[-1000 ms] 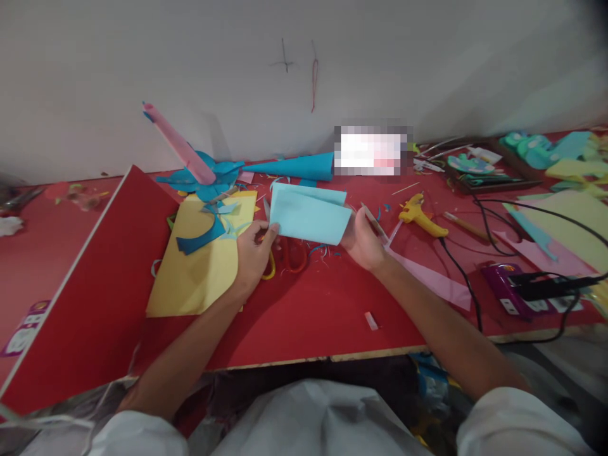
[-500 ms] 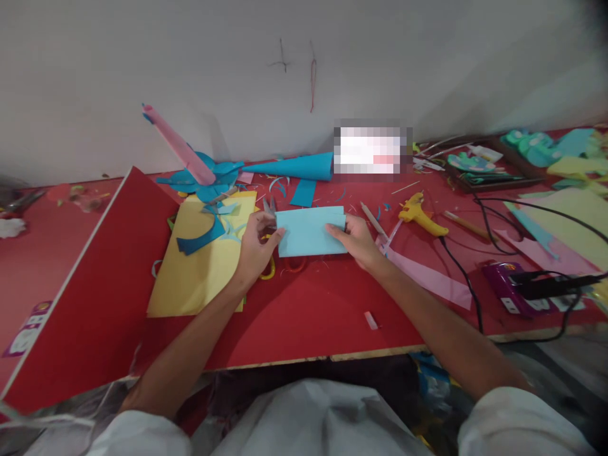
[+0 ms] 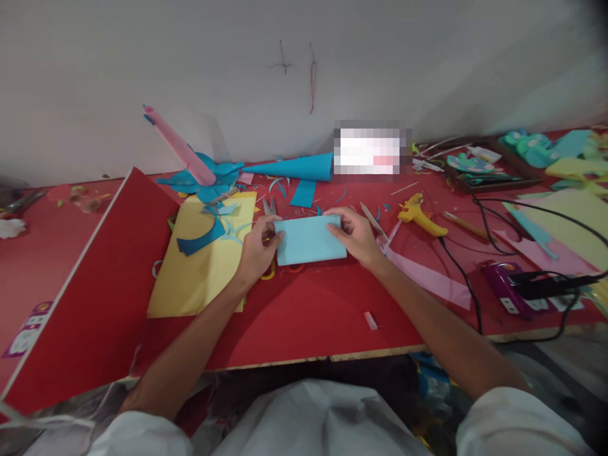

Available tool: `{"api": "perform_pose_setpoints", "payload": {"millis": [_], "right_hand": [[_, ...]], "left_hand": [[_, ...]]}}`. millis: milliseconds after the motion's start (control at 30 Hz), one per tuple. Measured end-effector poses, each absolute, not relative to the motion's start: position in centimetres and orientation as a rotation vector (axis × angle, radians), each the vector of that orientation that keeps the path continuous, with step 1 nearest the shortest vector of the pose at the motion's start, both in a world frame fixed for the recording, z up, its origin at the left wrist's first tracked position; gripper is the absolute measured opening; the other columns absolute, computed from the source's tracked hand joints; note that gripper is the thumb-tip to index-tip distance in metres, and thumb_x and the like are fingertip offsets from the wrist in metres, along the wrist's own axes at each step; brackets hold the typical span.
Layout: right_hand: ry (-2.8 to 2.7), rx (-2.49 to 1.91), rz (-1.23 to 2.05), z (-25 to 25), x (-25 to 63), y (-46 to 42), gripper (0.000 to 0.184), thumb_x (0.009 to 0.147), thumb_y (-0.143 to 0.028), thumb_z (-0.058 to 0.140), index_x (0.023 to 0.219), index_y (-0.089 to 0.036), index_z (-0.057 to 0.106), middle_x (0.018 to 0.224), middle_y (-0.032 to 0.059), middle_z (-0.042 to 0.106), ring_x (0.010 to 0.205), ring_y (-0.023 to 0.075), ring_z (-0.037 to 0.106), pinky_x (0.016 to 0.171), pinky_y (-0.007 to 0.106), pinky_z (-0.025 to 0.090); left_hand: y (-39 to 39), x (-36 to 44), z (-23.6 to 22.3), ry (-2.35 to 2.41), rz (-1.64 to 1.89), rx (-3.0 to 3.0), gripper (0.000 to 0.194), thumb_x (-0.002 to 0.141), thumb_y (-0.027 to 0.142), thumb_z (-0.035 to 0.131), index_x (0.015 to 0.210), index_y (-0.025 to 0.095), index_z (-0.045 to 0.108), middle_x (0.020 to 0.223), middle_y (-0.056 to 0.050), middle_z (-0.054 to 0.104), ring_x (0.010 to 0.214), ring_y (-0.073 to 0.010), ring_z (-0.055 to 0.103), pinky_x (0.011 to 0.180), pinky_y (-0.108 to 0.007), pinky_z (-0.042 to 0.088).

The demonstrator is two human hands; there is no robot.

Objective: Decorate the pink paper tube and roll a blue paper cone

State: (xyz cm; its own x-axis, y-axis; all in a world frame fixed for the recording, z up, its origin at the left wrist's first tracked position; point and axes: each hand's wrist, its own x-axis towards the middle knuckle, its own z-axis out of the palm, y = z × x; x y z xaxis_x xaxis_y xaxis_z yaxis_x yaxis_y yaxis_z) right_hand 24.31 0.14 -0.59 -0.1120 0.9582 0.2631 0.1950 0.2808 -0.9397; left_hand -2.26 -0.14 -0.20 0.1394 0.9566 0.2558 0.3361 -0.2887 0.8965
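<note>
A folded light blue paper (image 3: 308, 240) lies flat on the red table (image 3: 308, 310). My left hand (image 3: 259, 247) pinches its left edge. My right hand (image 3: 354, 234) has its fingers curled over the paper's top right corner and presses it down. Scissors with yellow and red handles (image 3: 272, 269) lie partly hidden under the paper and my left hand; their blades (image 3: 269, 206) stick out above.
A yellow sheet (image 3: 199, 266) with blue scraps lies to the left. A blue paper cone (image 3: 294, 168) and pink tube (image 3: 178, 145) stand at the back. A yellow glue gun (image 3: 420, 215), pink strip (image 3: 427, 275), black cables (image 3: 475, 291) and a purple box (image 3: 508, 285) are on the right.
The blue paper was held open above the table; now it is folded flatter and pressed down on the table. My right hand moved up to its top edge.
</note>
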Motion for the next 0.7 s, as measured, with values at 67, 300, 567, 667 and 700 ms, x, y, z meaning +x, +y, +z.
{"api": "perform_pose_setpoints", "payload": {"millis": [67,300,567,667,700], "right_hand": [[-1.542,-1.132,0.947,-0.51,24.28,0.08,0.041,0.090,-0.062,0.071,0.111,-0.026,0.071,0.103,0.0062,0.074,0.077,0.0208,0.063,0.068,0.036,0.050],[-1.523,-1.161,0.981,-0.28,24.24,-0.11,0.044,0.088,-0.066,0.071,0.110,-0.028,0.072,0.100,0.0061,0.073,0.077,0.0225,0.063,0.068,0.038,0.050],[-1.528,-1.153,0.979,-0.86,24.42,0.11,0.045,0.090,-0.067,0.070,0.111,-0.028,0.073,0.103,0.0062,0.075,0.079,0.0225,0.065,0.068,0.036,0.049],[-1.522,-1.144,0.973,-0.81,24.40,0.09,0.043,0.090,-0.066,0.070,0.110,-0.027,0.074,0.100,0.0058,0.075,0.078,0.0221,0.065,0.068,0.036,0.048],[-1.520,-1.142,0.968,-0.78,24.40,0.09,0.043,0.090,-0.065,0.071,0.110,-0.027,0.074,0.099,0.0058,0.075,0.079,0.0224,0.065,0.068,0.036,0.048]], "left_hand": [[-0.22,-2.26,-0.11,1.275,1.151,1.746,0.026,0.093,0.034,0.067,0.117,0.024,0.064,0.088,0.000,0.065,0.079,-0.0153,0.063,0.068,-0.025,0.049],[-0.27,-2.18,0.12,1.287,1.181,1.776,0.019,0.097,0.034,0.062,0.112,0.023,0.066,0.081,0.001,0.061,0.075,-0.0145,0.061,0.068,-0.025,0.048],[-0.50,-2.09,0.38,1.331,1.199,1.812,0.015,0.096,0.033,0.062,0.106,0.023,0.065,0.083,-0.001,0.064,0.078,-0.0153,0.064,0.068,-0.024,0.049],[-0.50,-2.10,0.28,1.328,1.194,1.810,0.015,0.096,0.034,0.062,0.106,0.022,0.065,0.083,0.000,0.065,0.077,-0.0152,0.064,0.068,-0.024,0.049],[-0.48,-2.10,0.23,1.325,1.195,1.808,0.015,0.096,0.034,0.062,0.106,0.022,0.065,0.083,0.000,0.066,0.078,-0.0152,0.065,0.069,-0.025,0.049]]}}
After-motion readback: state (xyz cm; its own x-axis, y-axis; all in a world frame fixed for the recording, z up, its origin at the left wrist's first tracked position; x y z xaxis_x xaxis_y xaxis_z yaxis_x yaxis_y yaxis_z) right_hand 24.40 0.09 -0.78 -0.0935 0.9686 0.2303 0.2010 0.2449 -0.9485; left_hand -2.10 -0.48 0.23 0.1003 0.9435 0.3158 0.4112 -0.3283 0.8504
